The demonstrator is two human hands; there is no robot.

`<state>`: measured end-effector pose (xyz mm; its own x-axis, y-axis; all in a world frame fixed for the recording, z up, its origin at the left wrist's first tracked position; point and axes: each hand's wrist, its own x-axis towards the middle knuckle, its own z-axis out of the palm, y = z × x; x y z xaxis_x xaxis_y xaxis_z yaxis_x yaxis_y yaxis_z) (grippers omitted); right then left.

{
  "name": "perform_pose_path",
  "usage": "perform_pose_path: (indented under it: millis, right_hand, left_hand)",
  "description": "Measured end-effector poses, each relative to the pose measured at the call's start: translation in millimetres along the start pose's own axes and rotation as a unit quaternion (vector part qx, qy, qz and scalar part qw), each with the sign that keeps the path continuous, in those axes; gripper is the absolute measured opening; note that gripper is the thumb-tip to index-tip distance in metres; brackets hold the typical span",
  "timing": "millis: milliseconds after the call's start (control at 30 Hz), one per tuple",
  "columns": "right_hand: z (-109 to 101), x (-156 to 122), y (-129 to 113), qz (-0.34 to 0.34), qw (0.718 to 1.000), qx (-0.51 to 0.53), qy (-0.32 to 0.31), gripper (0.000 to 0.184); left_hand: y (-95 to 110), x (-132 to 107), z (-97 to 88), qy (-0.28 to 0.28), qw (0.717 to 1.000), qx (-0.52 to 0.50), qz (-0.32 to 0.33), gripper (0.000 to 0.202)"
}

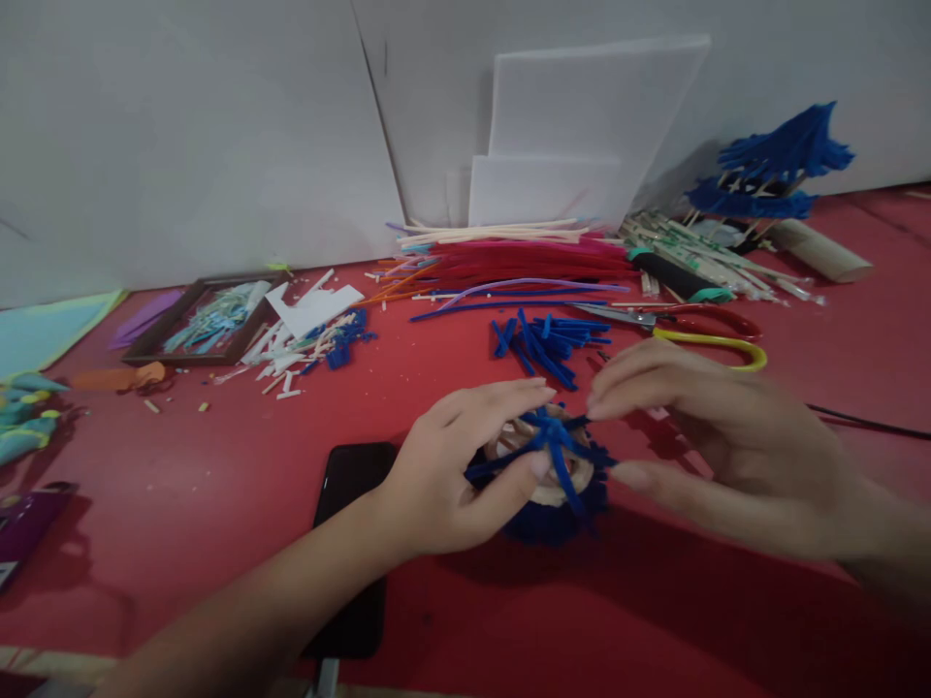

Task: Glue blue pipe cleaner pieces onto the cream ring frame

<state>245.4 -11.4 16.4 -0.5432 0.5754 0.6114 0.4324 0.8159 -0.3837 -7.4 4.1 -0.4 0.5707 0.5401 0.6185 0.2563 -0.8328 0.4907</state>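
Note:
A small round craft piece of blue fuzzy pipe cleaners over a beige ring-like base is between my hands, just above the red table. Blue strips cross at its top and spread outward like spokes, with a dark blue fringe below. My left hand grips it from the left, thumb on the near side and fingers over the far side. At its right edge is my right hand, thumb and fingers apart, fingertips close to the blue strip ends; whether they touch is unclear. Short cut blue pipe cleaner pieces lie just behind.
Scissors with red and yellow handles lie behind my right hand. A black phone is under my left forearm. Pipe cleaners are piled along the wall. A framed tray and white scraps are left; a blue-roofed model stands far right.

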Motion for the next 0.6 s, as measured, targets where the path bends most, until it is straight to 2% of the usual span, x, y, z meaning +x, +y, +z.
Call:
perform_pose_path:
  millis: [100, 233, 433, 600]
  right_hand:
    - [-2, -12, 13, -0.084, 0.996, -0.040, -0.010, 0.030]
    - [-3, -22, 24, -0.156, 0.984, -0.089, -0.001, 0.018]
    - [-8, -16, 18, -0.158, 0.985, -0.071, -0.022, 0.023]
    - [-7, -10, 14, -0.152, 0.985, -0.077, -0.016, 0.021]
  left_hand:
    - [-2, 1, 0.2, -0.006, 1.000, -0.015, 0.000, 0.036]
    - [-2, 2, 0.0, -0.008, 1.000, -0.021, 0.006, 0.035]
    - [-2, 1, -1.0, -0.010, 1.000, -0.015, 0.008, 0.036]
    - [-2, 2, -0.9, -0.012, 1.000, -0.020, 0.006, 0.036]
